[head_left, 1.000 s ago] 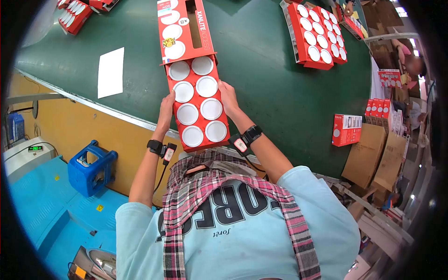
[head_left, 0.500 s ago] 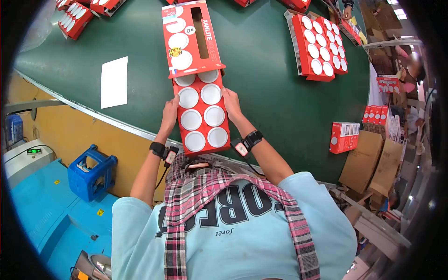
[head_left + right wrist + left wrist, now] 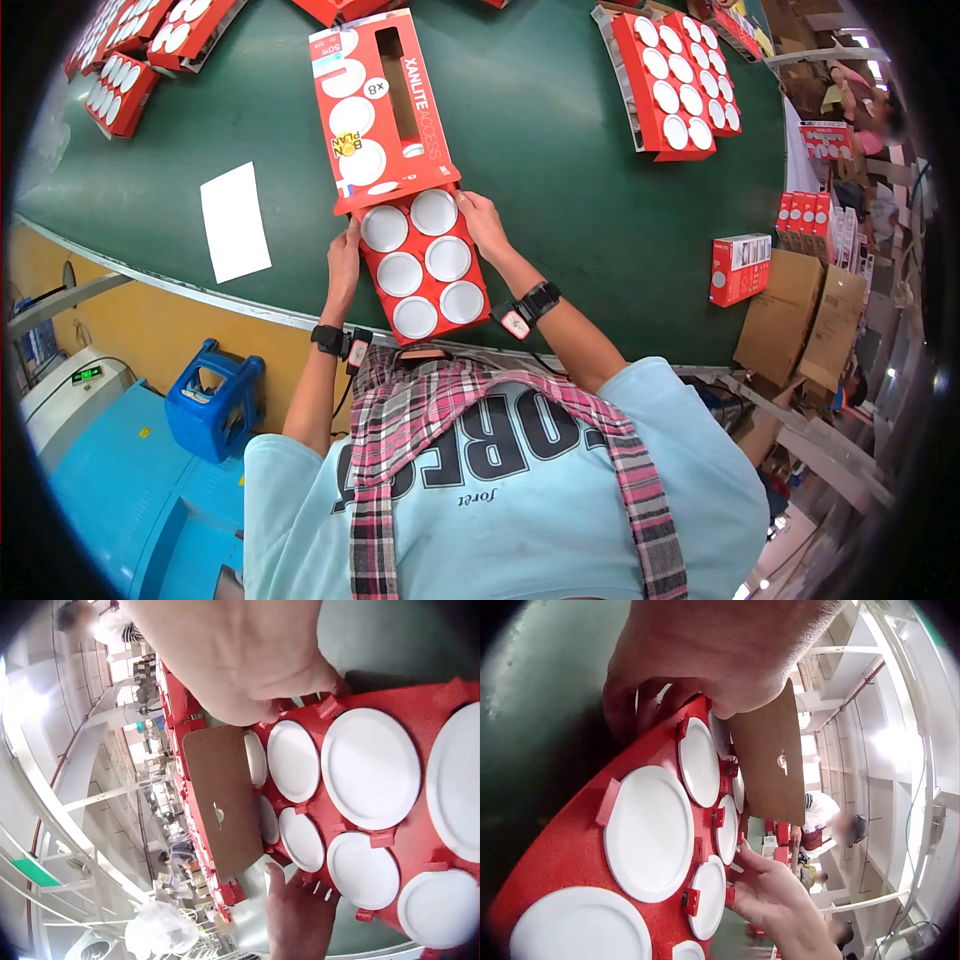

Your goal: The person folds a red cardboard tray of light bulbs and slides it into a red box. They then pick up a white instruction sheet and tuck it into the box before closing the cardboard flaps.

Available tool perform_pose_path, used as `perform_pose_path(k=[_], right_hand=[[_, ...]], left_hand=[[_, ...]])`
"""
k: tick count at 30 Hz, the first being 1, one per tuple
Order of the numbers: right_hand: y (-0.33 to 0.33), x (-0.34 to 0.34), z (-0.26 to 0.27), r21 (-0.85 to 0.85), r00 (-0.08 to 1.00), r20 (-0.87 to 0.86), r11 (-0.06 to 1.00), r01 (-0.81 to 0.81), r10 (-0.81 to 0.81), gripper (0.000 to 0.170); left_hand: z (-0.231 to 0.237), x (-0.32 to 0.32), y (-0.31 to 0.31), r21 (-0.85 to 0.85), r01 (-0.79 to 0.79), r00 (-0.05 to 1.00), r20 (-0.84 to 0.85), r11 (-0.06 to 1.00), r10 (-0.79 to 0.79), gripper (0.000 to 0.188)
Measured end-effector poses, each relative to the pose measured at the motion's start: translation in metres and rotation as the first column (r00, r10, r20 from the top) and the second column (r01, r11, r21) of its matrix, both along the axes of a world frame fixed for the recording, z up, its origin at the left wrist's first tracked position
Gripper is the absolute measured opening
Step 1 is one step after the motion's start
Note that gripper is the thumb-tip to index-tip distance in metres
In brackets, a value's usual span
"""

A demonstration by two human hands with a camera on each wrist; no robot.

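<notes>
A red tray [image 3: 424, 268] with rows of round white discs [image 3: 448, 258] lies lengthwise at the front of the green table. Its far part sits inside a red printed XANLITE sleeve box [image 3: 405, 172], which has a long cut-out window. My left hand [image 3: 343, 268] grips the tray's left side near the sleeve's mouth. Opposite it, my right hand [image 3: 484, 226] holds the right side, thumb at the upper edge. In the left wrist view, a brown cardboard flap [image 3: 769, 761] stands up at the sleeve's mouth, beyond the discs. Fingertips of both hands are partly hidden by the tray's sides.
A white paper sheet [image 3: 236, 222] lies to the left on the green table [image 3: 560, 250]. Disc-filled red packs [image 3: 650, 125] stand at the far right, others far left. Nearer right are an upright red box [image 3: 740, 272] and brown cartons [image 3: 782, 310]. A blue stool [image 3: 212, 405] is below left.
The tray has slid farther into the sleeve, so six discs show outside it instead of eight. Both hands keep their hold on the tray's sides and are now close to the sleeve's mouth.
</notes>
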State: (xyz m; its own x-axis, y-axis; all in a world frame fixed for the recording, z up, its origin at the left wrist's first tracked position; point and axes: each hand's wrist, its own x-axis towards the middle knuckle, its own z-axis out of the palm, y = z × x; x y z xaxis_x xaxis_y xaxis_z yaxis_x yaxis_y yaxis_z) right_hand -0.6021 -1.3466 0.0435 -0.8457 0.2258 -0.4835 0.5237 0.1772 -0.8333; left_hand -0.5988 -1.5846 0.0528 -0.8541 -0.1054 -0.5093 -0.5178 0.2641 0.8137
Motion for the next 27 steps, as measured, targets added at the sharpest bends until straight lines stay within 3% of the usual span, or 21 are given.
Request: perform_pose_path(k=[6,8,11,14,15,18,24,27], right_hand=[[0.008,0.003,0.016,-0.049,0.992,0.115,0.998,-0.041,0.047,0.038],[0.013,0.001,0.018,-0.141,0.991,0.127,0.990,-0.020,0.038,0.037],[0.024,-0.010,0.029,-0.134,0.994,0.076,0.989,-0.063,0.073,0.035],[0.031,-0.024,0.039,0.283,0.915,-0.244,0.926,-0.248,0.320,0.041],[0.032,-0.030,0.042,0.300,0.872,-0.253,0.891,-0.342,0.420,0.047],[0.027,-0.044,0.057,0.430,0.793,-0.173,0.769,-0.473,0.584,0.041],[0.032,-0.045,0.032,0.611,0.696,-0.340,0.711,-0.348,0.633,0.034],[0.037,-0.034,0.032,0.619,0.713,-0.244,0.672,-0.407,0.657,0.036]], left_hand=[[0.005,-0.014,-0.017,-0.175,0.160,0.985,-0.030,0.971,-0.168,0.043],[0.004,-0.019,-0.018,-0.255,0.190,0.979,-0.021,0.948,-0.202,0.039],[0.012,-0.023,-0.019,-0.369,0.190,0.975,-0.035,0.910,-0.218,0.033],[0.020,-0.022,-0.022,-0.424,0.149,0.959,-0.158,0.893,-0.235,0.029],[0.015,-0.022,-0.026,-0.415,0.140,0.943,-0.221,0.899,-0.249,0.027],[0.013,-0.027,-0.027,-0.455,0.185,0.866,-0.343,0.871,-0.363,0.027],[0.005,-0.027,-0.032,-0.582,0.223,0.813,-0.331,0.782,-0.478,0.028],[0.015,-0.023,-0.035,-0.605,0.301,0.817,-0.235,0.737,-0.527,0.026]])
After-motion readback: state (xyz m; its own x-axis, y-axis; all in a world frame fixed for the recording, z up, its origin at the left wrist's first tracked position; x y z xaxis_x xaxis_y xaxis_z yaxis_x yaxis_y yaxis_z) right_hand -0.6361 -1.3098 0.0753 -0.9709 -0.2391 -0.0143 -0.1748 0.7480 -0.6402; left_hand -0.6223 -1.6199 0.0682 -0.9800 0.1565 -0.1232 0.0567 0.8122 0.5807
